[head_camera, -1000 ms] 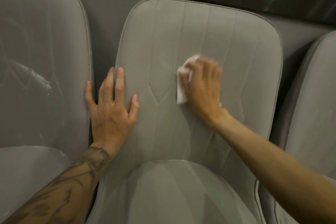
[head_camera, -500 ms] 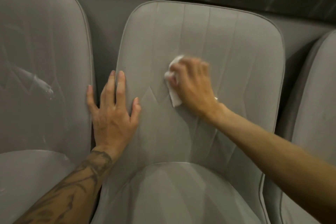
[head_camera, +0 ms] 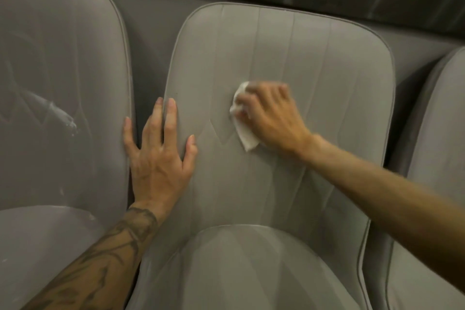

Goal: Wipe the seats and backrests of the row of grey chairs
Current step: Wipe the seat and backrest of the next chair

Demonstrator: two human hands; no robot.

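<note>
Nearest to us is the smooth, rounded seat [head_camera: 251,272] of the middle chair. We count three grey padded chairs: this one, the left chair [head_camera: 55,58], which has one shiny wet streak [head_camera: 57,113], and the right chair [head_camera: 437,133]. Above the seat, the left hand [head_camera: 158,166] lies flat with its fingers spread on the left edge of the stitched backrest [head_camera: 314,58]. The right hand [head_camera: 271,118] bends its fingers over one crumpled white wipe [head_camera: 245,134] and presses it on the middle of the backrest.
</note>
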